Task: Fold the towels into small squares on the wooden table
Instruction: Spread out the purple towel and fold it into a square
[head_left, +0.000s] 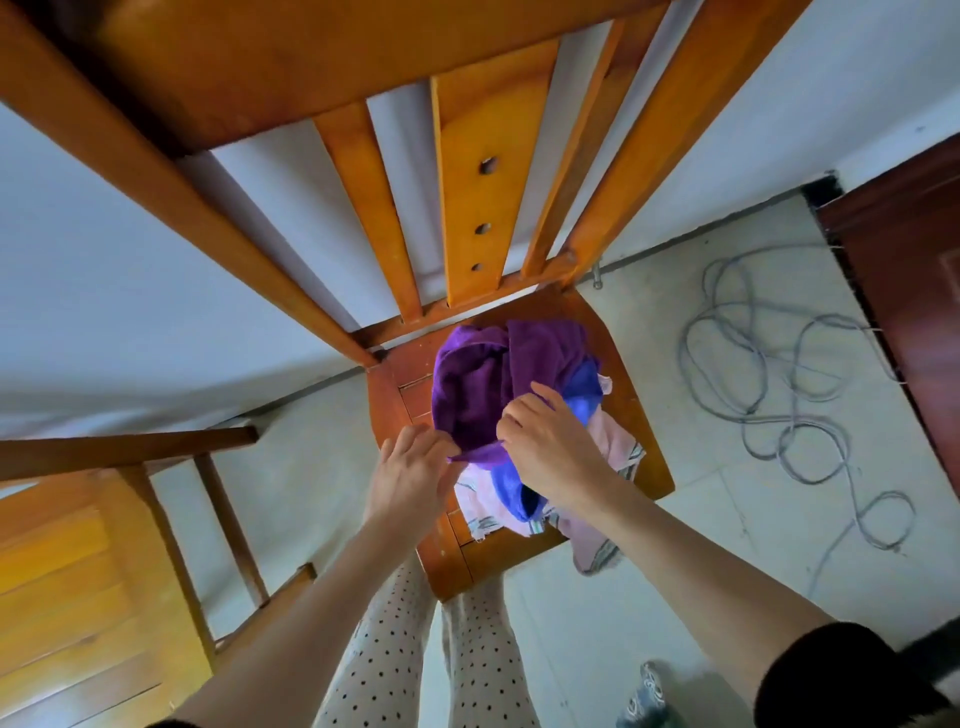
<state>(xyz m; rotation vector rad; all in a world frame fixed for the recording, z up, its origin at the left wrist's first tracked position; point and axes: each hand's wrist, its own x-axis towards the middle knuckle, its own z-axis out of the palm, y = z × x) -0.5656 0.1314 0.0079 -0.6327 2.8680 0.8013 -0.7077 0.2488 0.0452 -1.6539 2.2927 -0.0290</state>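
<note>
while both hands reach into a heap of towels on a wooden chair (644, 431), they take hold of the purple towel (478, 379).
left hand (410, 473) at 7 o'clock of the heap and right hand (550, 441) at 5 o'clock each pinch its near edge in a closed grip; blue towel (506, 483) and pink towel (480, 512) lie beneath; a grey cable (769, 395) coils on the floor at 3 o'clock.

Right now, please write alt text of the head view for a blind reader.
Both hands, left hand and right hand, pinch a purple towel atop a towel pile on a wooden chair. A grey cable lies on the floor.
</note>
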